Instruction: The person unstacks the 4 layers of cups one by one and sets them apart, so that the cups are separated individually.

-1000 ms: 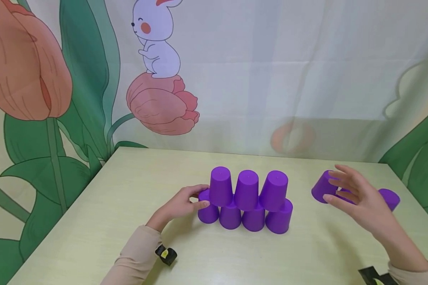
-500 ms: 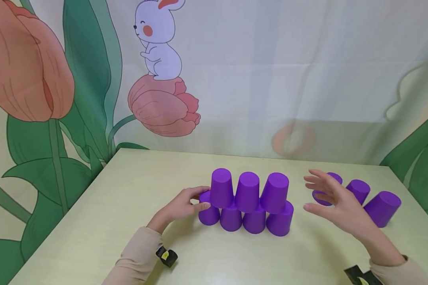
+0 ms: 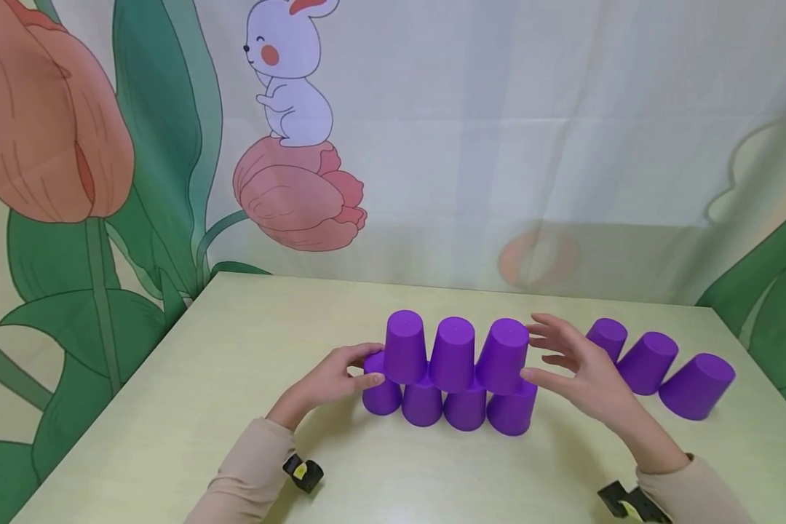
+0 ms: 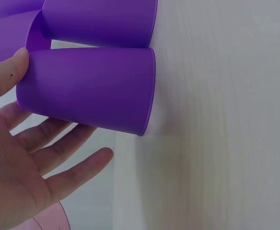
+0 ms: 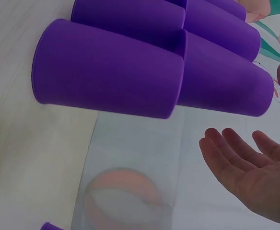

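1. Nearest, at the bottom of the frame, a beige left sleeve (image 3: 255,455) and a beige right sleeve (image 3: 688,491) come in, each with a small black device at the wrist (the one on the left (image 3: 304,473) shows a yellow patch).
2. The left hand (image 3: 334,375), left of centre, grasps the leftmost lower cup (image 3: 381,397) near its top, thumb on one side and fingers on the other; in the left wrist view the little finger stands free of it.
3. That cup ends the lower row (image 3: 422,407), four purple cups, mouth down, in the lower middle of the frame.
4. The upper row (image 3: 453,353), three more purple cups, mouth down, bridges the gaps between them.
5. The right hand (image 3: 583,364), right of centre, is released, fingers spread beside the row's right end; the right wrist view shows its fingers apart from the cups.
6. Three separate cups (image 3: 648,367) stand mouth down on the pale table (image 3: 458,480) at the right.
7. Behind hangs a printed cloth (image 3: 629,145), with a white rabbit (image 3: 298,109) at upper left.
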A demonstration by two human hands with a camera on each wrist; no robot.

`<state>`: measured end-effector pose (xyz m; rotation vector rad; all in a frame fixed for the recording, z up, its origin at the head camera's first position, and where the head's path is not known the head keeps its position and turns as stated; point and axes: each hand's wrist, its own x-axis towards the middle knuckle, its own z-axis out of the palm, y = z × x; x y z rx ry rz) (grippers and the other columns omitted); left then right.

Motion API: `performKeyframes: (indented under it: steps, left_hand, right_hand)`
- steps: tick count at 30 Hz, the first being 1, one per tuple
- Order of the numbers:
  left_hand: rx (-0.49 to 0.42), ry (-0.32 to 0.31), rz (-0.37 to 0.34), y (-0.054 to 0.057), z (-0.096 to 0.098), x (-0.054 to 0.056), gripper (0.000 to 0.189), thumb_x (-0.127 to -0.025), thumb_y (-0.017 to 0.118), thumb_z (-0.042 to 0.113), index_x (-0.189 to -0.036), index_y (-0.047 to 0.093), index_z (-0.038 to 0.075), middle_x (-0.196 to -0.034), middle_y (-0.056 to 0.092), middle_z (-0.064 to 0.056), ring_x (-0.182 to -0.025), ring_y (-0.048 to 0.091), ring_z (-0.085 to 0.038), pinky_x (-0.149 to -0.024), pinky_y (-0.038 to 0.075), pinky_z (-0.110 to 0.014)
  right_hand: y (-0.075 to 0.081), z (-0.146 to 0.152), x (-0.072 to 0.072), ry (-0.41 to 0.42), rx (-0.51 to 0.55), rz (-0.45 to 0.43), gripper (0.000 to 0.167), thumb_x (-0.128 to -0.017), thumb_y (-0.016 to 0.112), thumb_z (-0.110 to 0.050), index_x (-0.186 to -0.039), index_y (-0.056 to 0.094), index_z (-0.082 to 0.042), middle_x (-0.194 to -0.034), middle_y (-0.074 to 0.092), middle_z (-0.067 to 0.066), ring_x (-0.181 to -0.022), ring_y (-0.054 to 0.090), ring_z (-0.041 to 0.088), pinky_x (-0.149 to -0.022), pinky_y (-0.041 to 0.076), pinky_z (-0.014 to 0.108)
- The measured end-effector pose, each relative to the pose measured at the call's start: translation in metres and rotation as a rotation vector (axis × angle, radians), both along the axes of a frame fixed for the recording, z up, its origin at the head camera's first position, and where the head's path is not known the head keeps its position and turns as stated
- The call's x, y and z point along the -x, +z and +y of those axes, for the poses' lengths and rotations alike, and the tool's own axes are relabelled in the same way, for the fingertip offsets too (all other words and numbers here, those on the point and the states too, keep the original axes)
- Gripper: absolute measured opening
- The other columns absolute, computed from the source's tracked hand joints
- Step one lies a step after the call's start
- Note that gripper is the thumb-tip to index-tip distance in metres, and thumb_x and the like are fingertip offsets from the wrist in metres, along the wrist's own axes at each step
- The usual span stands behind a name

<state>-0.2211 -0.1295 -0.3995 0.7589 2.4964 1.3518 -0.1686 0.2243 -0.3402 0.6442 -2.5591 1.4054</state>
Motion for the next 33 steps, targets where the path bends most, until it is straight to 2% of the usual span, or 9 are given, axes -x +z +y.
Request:
performKeyframes:
  steps: [9,10,12,17,19,33]
  left_hand:
    - [0.003,-0.005,0.009,0.0,0.0,-0.001,0.046,-0.088,0.061,0.019,-0.129,0.048,0.002,-0.111,0.059,-0.009,-0.098,0.055,-0.024,-0.076,0.047,-0.034]
    - [0.001,-0.009,0.011,0.0,0.0,-0.001,0.046,-0.088,0.061,0.018,-0.128,0.048,0.0,-0.111,0.059,-0.01,-0.098,0.055,-0.025,-0.075,0.047,-0.034]
    - [0.001,-0.012,0.009,0.009,0.002,-0.006,0.045,-0.088,0.06,0.015,-0.128,0.047,-0.002,-0.11,0.059,-0.012,-0.098,0.055,-0.027,-0.075,0.047,-0.034]
    - [-0.001,-0.008,0.009,0.008,0.001,-0.005,0.045,-0.088,0.06,0.015,-0.128,0.048,0.0,-0.11,0.06,-0.01,-0.098,0.055,-0.024,-0.075,0.047,-0.034]
    - [-0.004,-0.007,0.013,0.0,-0.001,0.0,0.045,-0.088,0.061,0.018,-0.128,0.049,0.003,-0.109,0.06,-0.007,-0.097,0.055,-0.022,-0.076,0.047,-0.034]
    - [0.0,0.007,0.004,0.0,0.0,-0.001,0.046,-0.088,0.061,0.019,-0.129,0.049,0.004,-0.111,0.059,-0.006,-0.098,0.055,-0.021,-0.077,0.046,-0.035]
  right_hand:
    - [-0.005,-0.016,0.008,-0.001,0.057,-0.058,0.07,-0.079,0.072,-0.013,-0.138,0.035,-0.008,-0.127,0.049,0.017,-0.11,0.052,0.03,-0.086,0.045,0.027]
    - [-0.006,-0.017,0.009,-0.001,0.06,-0.06,0.07,-0.079,0.072,-0.013,-0.138,0.035,-0.008,-0.126,0.05,0.017,-0.109,0.052,0.03,-0.086,0.045,0.029]
    - [-0.007,-0.018,0.01,0.001,0.062,-0.065,0.07,-0.079,0.072,-0.013,-0.138,0.034,-0.008,-0.124,0.051,0.016,-0.107,0.053,0.029,-0.086,0.045,0.029]
    - [-0.008,-0.023,0.012,-0.008,0.046,-0.089,0.07,-0.08,0.071,-0.017,-0.139,0.034,-0.011,-0.124,0.051,0.013,-0.106,0.054,0.028,-0.086,0.045,0.029]
    - [-0.008,-0.024,0.013,-0.011,0.044,-0.096,0.07,-0.08,0.071,-0.018,-0.139,0.034,-0.011,-0.126,0.05,0.013,-0.106,0.054,0.028,-0.086,0.044,0.03]
    - [-0.01,-0.028,0.015,-0.024,0.053,-0.102,0.059,-0.083,0.068,-0.018,-0.134,0.04,-0.007,-0.121,0.053,0.014,-0.103,0.056,0.029,-0.087,0.044,0.044]
